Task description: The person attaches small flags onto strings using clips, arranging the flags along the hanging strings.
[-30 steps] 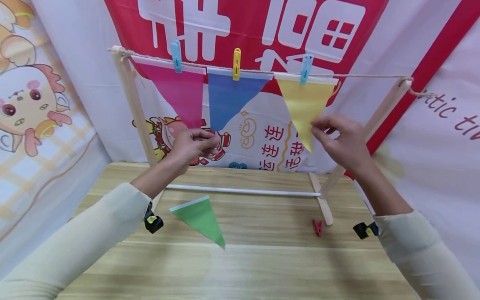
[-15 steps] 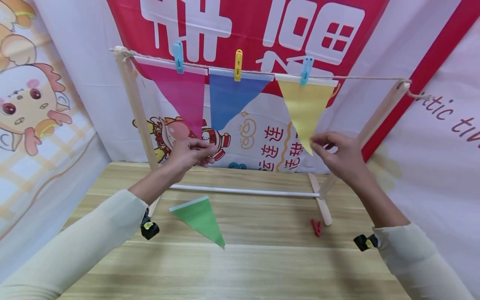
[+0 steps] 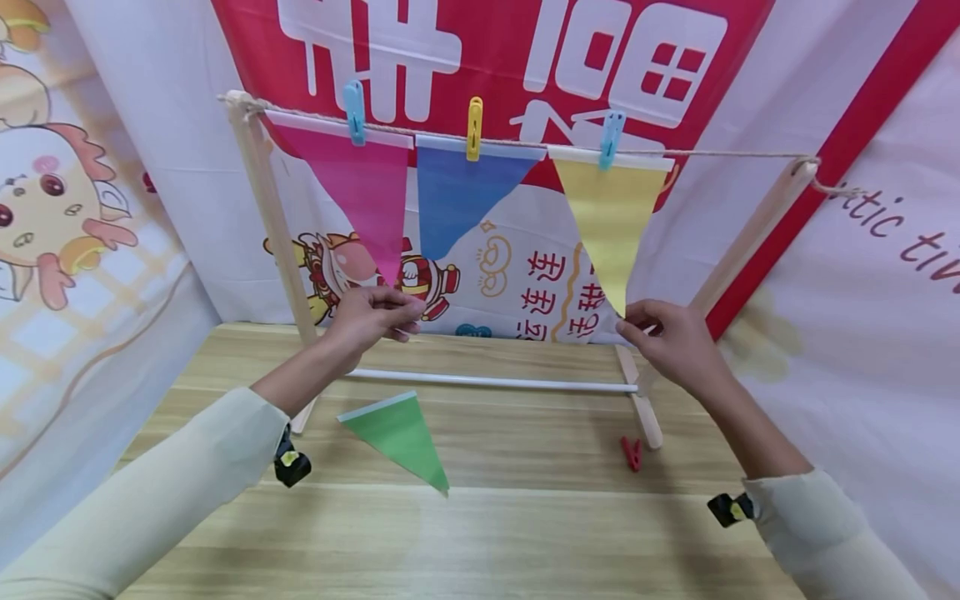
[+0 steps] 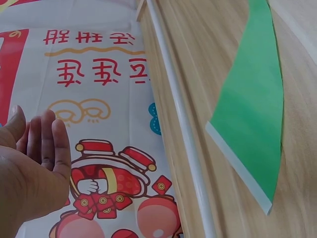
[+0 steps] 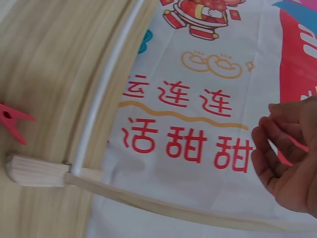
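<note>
Pink, blue and yellow triangular pennants hang from a twine line, held by clothespins: one light blue, one yellow, another light blue. My right hand pinches the lowest tip of the yellow pennant between thumb and forefinger; the wrist view hides this contact. Just under the pink pennant's tip, my left hand hovers with relaxed fingers and holds nothing. A green pennant lies on the table, larger in the left wrist view.
A wooden stand with a left post, a right post and a white bottom rod carries the twine. A red clothespin lies by its right foot. Printed cloth hangs behind.
My right hand has slid down the yellow pennant's edge to its tip. My left hand has dropped from the pink pennant's lower end to just below it.
</note>
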A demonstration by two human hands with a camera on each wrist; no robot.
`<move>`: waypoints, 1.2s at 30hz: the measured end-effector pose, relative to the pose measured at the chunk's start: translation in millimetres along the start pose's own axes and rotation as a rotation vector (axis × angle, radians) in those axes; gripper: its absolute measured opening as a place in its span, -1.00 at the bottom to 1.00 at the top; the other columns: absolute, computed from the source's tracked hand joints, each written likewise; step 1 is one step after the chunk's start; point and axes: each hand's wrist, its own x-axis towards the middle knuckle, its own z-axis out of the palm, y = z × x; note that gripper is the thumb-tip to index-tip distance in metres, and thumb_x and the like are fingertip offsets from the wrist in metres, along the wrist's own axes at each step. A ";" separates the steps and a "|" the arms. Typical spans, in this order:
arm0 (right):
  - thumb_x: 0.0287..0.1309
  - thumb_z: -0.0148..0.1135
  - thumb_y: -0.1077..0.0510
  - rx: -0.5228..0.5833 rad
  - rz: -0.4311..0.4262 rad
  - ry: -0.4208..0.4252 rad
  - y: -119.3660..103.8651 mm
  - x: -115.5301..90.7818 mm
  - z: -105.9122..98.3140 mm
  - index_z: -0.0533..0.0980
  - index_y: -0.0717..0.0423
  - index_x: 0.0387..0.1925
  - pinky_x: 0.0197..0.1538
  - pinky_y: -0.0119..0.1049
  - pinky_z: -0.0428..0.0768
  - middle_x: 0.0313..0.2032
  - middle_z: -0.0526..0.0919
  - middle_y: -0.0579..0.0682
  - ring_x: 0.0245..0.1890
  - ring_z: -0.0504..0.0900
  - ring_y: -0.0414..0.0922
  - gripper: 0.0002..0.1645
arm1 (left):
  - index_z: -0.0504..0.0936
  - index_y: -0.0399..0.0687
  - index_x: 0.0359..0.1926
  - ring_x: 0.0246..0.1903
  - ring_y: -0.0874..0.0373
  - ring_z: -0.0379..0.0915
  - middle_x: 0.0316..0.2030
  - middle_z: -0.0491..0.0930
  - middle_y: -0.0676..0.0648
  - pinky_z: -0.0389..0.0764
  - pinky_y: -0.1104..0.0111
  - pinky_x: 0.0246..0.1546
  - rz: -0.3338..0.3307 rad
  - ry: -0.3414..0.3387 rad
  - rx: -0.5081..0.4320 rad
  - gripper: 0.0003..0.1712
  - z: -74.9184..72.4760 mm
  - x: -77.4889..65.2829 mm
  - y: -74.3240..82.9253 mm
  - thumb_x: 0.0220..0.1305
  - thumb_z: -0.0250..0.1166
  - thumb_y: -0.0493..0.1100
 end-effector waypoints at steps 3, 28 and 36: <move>0.56 0.47 0.03 -0.014 0.084 -0.091 5.2 -5.3 5.3 0.79 0.19 0.05 -0.24 -0.40 0.69 -0.11 0.90 0.15 -0.17 0.81 0.03 -0.70 | 0.75 -0.20 0.23 -0.17 0.15 0.89 -0.20 0.89 0.07 0.92 0.24 0.03 -0.007 -0.006 0.014 -0.54 -1.4 -0.9 -2.6 0.55 0.53 0.02; 0.53 0.48 0.07 0.006 0.210 -0.326 49.9 -46.5 45.9 0.81 0.21 -0.08 -0.14 -0.22 0.73 -0.24 0.89 0.03 -0.25 0.74 -0.17 -0.75 | 0.76 -0.29 0.21 -0.14 0.11 0.89 -0.16 0.86 0.08 0.93 0.14 0.05 0.019 -0.034 0.079 -0.54 -8.4 -3.2 -34.0 0.58 0.50 0.00; 0.50 0.50 0.04 -0.002 0.256 -0.360 59.2 -55.3 59.0 0.81 0.16 -0.15 -0.29 -0.27 0.61 -0.30 0.84 0.02 -0.34 0.62 -0.15 -0.76 | 0.75 -0.30 0.29 -0.14 0.17 0.87 -0.21 0.87 0.13 0.92 0.22 0.03 -0.037 -0.024 0.070 -0.45 -11.8 -5.0 -46.8 0.55 0.52 0.04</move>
